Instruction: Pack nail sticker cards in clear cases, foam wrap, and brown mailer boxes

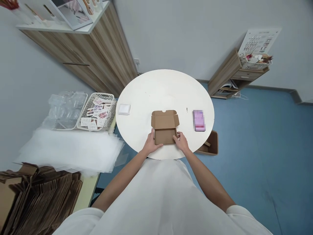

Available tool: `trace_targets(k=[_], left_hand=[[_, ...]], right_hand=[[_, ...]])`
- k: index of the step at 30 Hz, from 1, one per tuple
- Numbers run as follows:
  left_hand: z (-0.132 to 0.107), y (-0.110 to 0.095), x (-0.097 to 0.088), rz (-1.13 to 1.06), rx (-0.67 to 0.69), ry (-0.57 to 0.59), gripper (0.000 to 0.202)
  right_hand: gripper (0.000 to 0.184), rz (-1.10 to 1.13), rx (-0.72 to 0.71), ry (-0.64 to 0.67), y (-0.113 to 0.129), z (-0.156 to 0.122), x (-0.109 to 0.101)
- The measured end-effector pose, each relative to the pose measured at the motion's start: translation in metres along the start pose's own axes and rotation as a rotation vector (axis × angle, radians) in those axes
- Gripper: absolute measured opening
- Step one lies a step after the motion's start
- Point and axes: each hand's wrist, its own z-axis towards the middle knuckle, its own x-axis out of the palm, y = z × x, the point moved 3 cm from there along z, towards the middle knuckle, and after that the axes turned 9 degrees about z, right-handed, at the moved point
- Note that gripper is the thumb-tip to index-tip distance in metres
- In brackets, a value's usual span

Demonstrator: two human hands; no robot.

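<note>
A small brown cardboard box (165,136) lies on the round white table (168,88), its flap lid raised at the far side and its inside bare. My left hand (151,143) grips the box's left wall, with the thumb along the near edge. On the other side, my right hand (181,142) holds the right wall, thumb over the rim. To the right lies a pink-purple pack (199,120), blurred by pixelation. A small white stack (124,109), its kind unclear, sits near the table's left edge.
Left of the table are a white basket of printed cards (97,112), clear plastic packaging (69,106), translucent sheets (70,145) and flattened cardboard boxes (46,199). A brown bin (214,143) stands on the floor below the right edge. Wooden cabinets (110,42) line the wall.
</note>
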Motion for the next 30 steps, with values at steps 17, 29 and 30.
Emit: trace_targets(k=[17,29,30], left_hand=[[0.010,-0.003,0.011,-0.357,-0.053,0.017,0.070],[0.023,0.065,-0.081,-0.178,-0.135,-0.260,0.067],[0.030,0.077,-0.096,-0.175,-0.166,-0.321,0.064]], right_hand=[[0.048,0.287,-0.012,-0.053,-0.013,0.002,0.007],[0.034,0.632,-0.235,-0.076,0.107,-0.014,0.053],[0.031,0.634,-0.186,0.023,0.125,-0.005,0.071]])
